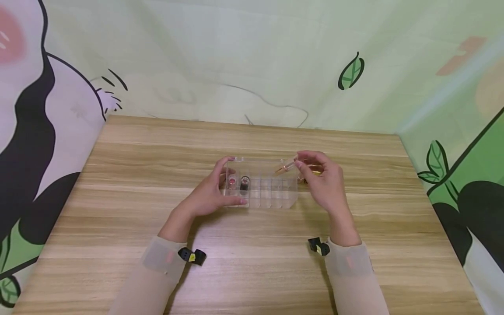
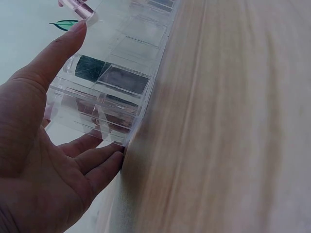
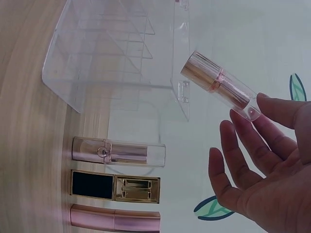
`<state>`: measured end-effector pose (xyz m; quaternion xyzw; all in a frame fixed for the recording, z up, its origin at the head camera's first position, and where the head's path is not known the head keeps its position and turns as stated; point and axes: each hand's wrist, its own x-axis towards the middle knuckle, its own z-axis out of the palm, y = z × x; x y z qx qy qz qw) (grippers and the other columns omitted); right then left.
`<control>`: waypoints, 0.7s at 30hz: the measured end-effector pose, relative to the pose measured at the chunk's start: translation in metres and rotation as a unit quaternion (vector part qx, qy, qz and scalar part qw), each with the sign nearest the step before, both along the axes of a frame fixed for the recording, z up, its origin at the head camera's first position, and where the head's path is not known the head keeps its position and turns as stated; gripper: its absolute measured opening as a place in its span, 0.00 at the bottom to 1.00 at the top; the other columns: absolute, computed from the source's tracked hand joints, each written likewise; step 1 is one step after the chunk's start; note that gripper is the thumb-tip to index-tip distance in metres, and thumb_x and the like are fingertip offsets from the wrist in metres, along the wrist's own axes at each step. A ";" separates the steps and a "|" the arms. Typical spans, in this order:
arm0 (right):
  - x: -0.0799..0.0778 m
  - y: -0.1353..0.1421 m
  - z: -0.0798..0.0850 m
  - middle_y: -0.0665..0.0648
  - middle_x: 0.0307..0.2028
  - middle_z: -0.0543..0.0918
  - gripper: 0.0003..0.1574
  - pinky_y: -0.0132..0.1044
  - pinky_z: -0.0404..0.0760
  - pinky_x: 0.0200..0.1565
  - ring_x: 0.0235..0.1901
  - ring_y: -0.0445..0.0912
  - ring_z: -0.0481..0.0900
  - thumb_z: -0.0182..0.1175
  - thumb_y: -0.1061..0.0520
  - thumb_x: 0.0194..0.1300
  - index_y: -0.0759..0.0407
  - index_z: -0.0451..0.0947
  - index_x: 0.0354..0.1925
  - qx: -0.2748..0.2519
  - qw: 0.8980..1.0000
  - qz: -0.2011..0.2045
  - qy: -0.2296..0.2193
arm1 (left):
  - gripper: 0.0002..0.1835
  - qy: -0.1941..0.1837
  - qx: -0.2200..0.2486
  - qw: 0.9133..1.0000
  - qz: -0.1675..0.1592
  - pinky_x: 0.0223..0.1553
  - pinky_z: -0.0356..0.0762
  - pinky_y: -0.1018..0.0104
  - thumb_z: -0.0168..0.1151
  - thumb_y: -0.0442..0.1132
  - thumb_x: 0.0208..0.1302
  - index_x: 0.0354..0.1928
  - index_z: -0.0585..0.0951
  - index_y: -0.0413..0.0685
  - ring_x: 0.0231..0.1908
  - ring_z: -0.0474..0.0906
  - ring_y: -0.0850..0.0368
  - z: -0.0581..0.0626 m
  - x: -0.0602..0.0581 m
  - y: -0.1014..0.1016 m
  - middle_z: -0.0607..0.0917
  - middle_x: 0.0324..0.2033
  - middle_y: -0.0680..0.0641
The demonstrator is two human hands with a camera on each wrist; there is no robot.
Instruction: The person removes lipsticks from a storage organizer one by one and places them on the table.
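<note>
A clear compartmented lipstick organizer [image 1: 271,199] stands on the table. My left hand [image 1: 206,194] grips its left end, thumb along the front and fingers round the far side. Two lipsticks sit in its left compartments: one with a red centre [image 1: 232,183] and a dark one [image 1: 244,186]. Over the right end, my right hand [image 1: 324,179] pinches a lipstick [image 3: 218,82] by its clear end between thumb and fingertips. This lipstick is tilted, its rose-gold end toward the organizer. The right wrist view shows the compartments nearest that hand.
Right of the organizer stand a clear-capped pink lipstick [image 3: 119,151], a black and gold one [image 3: 115,186] and a shiny pink one [image 3: 115,219]. In the head view my right hand partly hides them. A printed cloth wall [image 1: 197,65] rises behind the wooden table [image 1: 252,271].
</note>
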<state>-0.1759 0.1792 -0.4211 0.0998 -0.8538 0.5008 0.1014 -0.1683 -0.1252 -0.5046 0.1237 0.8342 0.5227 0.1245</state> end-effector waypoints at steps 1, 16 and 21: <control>0.000 0.000 0.000 0.59 0.49 0.89 0.15 0.35 0.85 0.50 0.48 0.48 0.86 0.67 0.58 0.71 0.62 0.85 0.53 0.000 1.000 0.000 0.002 | 0.62 0.000 0.000 1.000 0.000 0.75 0.61 0.37 0.84 0.59 0.47 0.76 0.48 0.83 0.74 0.66 0.38 0.000 0.000 0.000 0.72 0.70 0.44; -0.002 0.008 0.000 0.63 0.48 0.88 0.16 0.24 0.81 0.44 0.46 0.50 0.84 0.66 0.59 0.72 0.64 0.83 0.55 -0.021 1.000 -0.015 -0.002 | 0.62 0.000 0.000 1.000 0.002 0.75 0.61 0.38 0.84 0.58 0.47 0.76 0.49 0.82 0.74 0.67 0.39 0.000 0.000 0.000 0.73 0.69 0.45; -0.001 0.011 0.002 0.61 0.50 0.87 0.17 0.26 0.81 0.45 0.49 0.49 0.83 0.64 0.57 0.74 0.61 0.82 0.57 -0.011 1.000 -0.024 -0.011 | 0.62 -0.001 -0.001 1.000 0.002 0.75 0.61 0.37 0.84 0.59 0.47 0.77 0.49 0.80 0.74 0.67 0.39 0.000 0.000 0.000 0.73 0.68 0.45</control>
